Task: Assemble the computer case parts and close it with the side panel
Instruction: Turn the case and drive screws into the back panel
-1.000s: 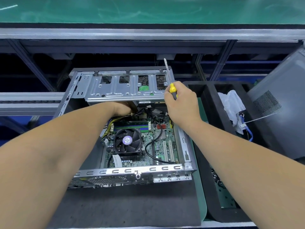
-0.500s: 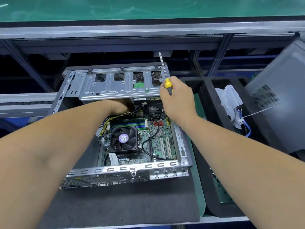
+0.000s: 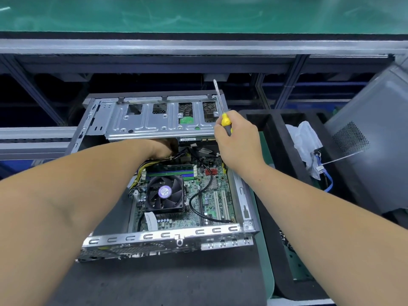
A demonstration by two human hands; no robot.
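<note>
While the computer case (image 3: 167, 237) lies open on the dark mat of the tabletop (image 3: 154, 283), its circuit board (image 3: 212, 195) and cooling fan (image 3: 165, 193) are exposed to the head view. A metal drive cage (image 3: 154, 120) is seen raised over the far end of the case. The left hand (image 3: 163, 147) is reached under the cage among the yellow and black cables (image 3: 143, 168); its fingers are hidden, so whether anything is held cannot be told. The right hand (image 3: 237, 140) is wrapped around a yellow-handled screwdriver (image 3: 223, 111), whose shaft is pointed up and away beside the right end of the cage. A grey side panel (image 3: 371, 151) is leaned at the right, near a black foam tray (image 3: 276, 151) containing a plastic bag (image 3: 304, 138).

The case is judged heavy and rigid, with thin sheet edges that may be sharp; it should be taken by the outer frame rails. The board and cables are judged fragile and should not be pressed or pinched when the cage is lowered. The panel is judged light but springy and should be gripped at both long edges.
</note>
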